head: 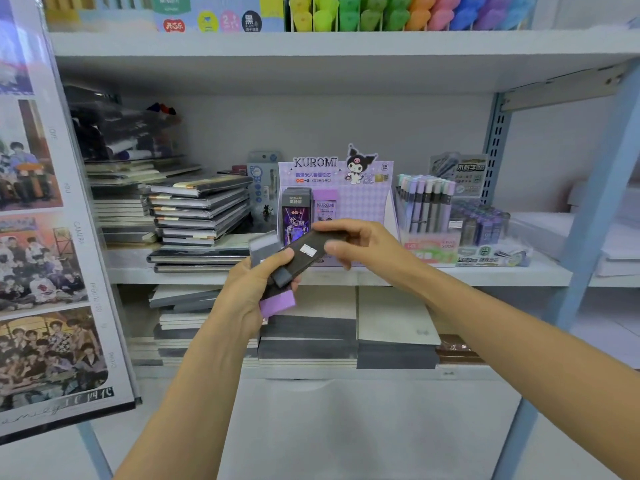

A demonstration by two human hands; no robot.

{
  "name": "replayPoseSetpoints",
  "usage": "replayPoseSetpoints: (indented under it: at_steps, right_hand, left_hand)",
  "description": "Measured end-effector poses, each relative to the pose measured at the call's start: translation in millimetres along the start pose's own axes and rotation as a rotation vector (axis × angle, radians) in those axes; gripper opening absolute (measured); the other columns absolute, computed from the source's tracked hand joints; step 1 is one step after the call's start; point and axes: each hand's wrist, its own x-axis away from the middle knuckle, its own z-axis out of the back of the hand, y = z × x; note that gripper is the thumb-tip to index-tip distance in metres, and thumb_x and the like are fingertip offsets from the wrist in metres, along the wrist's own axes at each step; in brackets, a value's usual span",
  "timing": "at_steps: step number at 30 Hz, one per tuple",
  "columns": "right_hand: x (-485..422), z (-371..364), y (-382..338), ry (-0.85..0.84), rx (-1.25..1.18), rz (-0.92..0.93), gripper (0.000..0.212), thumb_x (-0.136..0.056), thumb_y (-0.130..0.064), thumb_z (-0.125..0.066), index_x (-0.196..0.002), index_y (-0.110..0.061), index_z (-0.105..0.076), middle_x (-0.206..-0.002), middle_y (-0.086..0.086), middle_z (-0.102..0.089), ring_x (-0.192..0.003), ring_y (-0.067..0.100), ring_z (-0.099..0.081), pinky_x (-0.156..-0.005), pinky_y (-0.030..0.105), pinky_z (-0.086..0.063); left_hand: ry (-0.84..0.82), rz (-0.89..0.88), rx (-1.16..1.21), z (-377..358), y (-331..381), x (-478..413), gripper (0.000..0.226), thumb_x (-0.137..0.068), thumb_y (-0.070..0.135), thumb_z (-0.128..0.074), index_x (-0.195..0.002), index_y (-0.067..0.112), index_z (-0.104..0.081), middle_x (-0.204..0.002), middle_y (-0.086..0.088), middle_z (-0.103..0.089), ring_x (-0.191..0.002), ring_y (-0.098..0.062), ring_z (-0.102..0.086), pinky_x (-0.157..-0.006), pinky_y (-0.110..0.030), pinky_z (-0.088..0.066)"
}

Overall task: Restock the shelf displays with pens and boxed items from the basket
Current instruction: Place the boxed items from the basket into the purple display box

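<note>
L hand (258, 289) grips stack of small boxes (277, 299); R hand (356, 242) pinches top dark box (304, 251), just in front of Kuromi display (360, 202). Display holds approx two boxes, mostly unfilled. Basket not in view.

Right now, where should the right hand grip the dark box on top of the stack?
Probably its far upper end, from the right. The dark box lies tilted, its lower end pinned under the left hand thumb, while the upper end sticks free where the right hand already pinches it across the narrow width.
</note>
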Motion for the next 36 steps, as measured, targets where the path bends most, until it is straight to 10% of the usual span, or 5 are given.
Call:
replayPoseSetpoints:
  at_steps: [9,16,20,24,36]
  right_hand:
    - [10,3,11,0.201,-0.018,0.016,0.016,-0.088,-0.026,-0.065,-0.098,-0.016,-0.073,-0.053,0.006,-0.063,-0.04,0.014,-0.051,-0.041,0.019,-0.041]
    - [13,0,20,0.147,-0.009,-0.035,0.024,-0.096,-0.03,-0.055,-0.081,-0.022,-0.073,-0.038,0.001,-0.052,-0.029,0.009,-0.041,-0.035,0.016,-0.032]
    - [12,3,17,0.168,0.117,-0.046,0.053,-0.089,-0.048,-0.055,-0.072,0.0,-0.069,-0.06,0.018,-0.064,-0.05,0.013,-0.051,-0.052,0.027,-0.043]
    - [4,7,7,0.195,0.167,0.022,0.036,-0.086,-0.047,-0.059,-0.108,-0.021,-0.069,-0.099,0.002,-0.069,-0.092,0.021,-0.064,-0.079,0.038,-0.051]
    - [-34,51,-31,0.507,0.279,0.116,0.013,-0.092,-0.009,-0.062,-0.104,-0.014,-0.058,-0.094,-0.005,-0.064,-0.088,0.015,-0.061,-0.083,0.033,-0.052]
  left_hand:
    - [-0.117,0.028,0.277,-10,2,0,0.066,-0.088,0.068,-0.044,-0.106,0.008,-0.067,-0.087,-0.013,-0.068,-0.072,-0.024,-0.067,-0.065,-0.031,-0.059]
    - [-0.044,-0.203,0.054,-21,-17,-8,0.02,-0.081,0.014,-0.073,-0.099,0.015,-0.064,-0.075,-0.004,-0.072,-0.064,-0.016,-0.067,-0.056,-0.024,-0.054]
    - [-0.028,-0.23,-0.039,-18,-20,-11,0.02,-0.081,0.013,-0.075,-0.098,0.014,-0.065,-0.075,-0.006,-0.072,-0.058,-0.014,-0.065,-0.054,-0.024,-0.053]
    - [-0.093,-0.269,-0.202,-19,-19,-8,0.028,-0.079,0.005,-0.077,-0.102,0.01,-0.063,-0.076,-0.009,-0.072,-0.055,-0.016,-0.062,-0.055,-0.025,-0.055]
    - [-0.151,-0.222,-0.213,-14,-17,-13,0.025,-0.094,0.006,-0.059,-0.118,0.01,-0.054,-0.098,-0.011,-0.073,-0.075,-0.019,-0.071,-0.068,-0.03,-0.059]
